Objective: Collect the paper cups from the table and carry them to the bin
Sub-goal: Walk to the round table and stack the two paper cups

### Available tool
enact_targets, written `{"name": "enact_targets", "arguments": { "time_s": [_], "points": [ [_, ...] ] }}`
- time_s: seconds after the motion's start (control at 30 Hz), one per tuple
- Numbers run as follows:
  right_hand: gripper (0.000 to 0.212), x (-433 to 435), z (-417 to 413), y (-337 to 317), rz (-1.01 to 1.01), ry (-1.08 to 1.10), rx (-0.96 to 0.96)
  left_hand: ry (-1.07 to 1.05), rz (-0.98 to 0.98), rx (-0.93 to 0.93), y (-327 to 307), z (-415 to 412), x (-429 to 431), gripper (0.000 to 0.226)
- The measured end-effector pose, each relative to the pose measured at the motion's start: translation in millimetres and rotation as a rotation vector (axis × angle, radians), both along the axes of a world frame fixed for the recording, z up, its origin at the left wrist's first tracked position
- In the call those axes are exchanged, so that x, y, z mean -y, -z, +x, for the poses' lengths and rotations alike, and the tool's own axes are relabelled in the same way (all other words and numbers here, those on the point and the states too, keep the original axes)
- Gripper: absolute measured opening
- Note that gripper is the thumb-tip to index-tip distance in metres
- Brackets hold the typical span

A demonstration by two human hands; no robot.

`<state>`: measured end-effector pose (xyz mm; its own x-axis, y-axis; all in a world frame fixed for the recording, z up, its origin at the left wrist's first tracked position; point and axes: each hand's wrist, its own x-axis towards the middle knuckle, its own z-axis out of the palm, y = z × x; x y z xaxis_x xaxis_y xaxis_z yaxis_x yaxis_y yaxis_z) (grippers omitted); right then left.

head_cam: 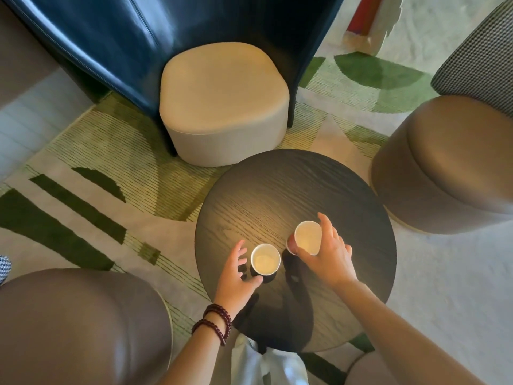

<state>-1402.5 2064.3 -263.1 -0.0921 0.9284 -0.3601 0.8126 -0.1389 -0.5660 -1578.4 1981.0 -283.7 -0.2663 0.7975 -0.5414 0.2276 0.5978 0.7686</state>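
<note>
1. The right hand [327,254] is gripping a tilted paper cup [307,238], seemingly lifted just off the round dark table [277,184];
2. The left hand [236,273] is curling loosely, fingers apart, beside the second cup [265,259], standing upright on the table.

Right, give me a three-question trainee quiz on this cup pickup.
1. True or false: the right hand holds the right paper cup tilted.
2. The left paper cup is: A) lying on its side, B) standing upright on the round table, C) stacked in the other cup.
3. What is worn on the wrist of the left hand?

Key
1. True; thumb and fingers wrap it.
2. B; the left hand is curled beside it, grip not clearly closed.
3. A dark red bead bracelet.
</note>
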Motion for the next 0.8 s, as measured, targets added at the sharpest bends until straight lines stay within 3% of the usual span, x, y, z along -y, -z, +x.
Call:
{"name": "enact_targets", "arguments": {
  "time_s": [0.3,0.5,0.63,0.73,0.8],
  "points": [
    [0.092,12.6,-53.6,-99.7,0.002,-0.329,-0.083,0.141,0.163,-0.035,-55.4,-3.8,-13.3,0.098],
    [0.094,24.3,-78.4,-94.1,-0.091,-0.402,-0.141,-0.007,0.225,-0.034,-59.5,-21.6,-1.3,0.066],
    [0.081,15.4,-82.0,-75.0,-0.137,-0.263,-0.283,-0.133,0.242,-0.098,-57.1,-38.5,13.5,0.069],
    [0.062,6.7,-76.1,-46.0,-0.081,-0.221,-0.159,-0.227,0.229,-0.124,-46.3,-51.9,27.8,0.072],
    [0.067,6.1,-74.4,-21.9,-0.108,-0.265,-0.005,-0.275,0.211,-0.126,-34.7,-60.2,36.6,0.071]
  ]
}}
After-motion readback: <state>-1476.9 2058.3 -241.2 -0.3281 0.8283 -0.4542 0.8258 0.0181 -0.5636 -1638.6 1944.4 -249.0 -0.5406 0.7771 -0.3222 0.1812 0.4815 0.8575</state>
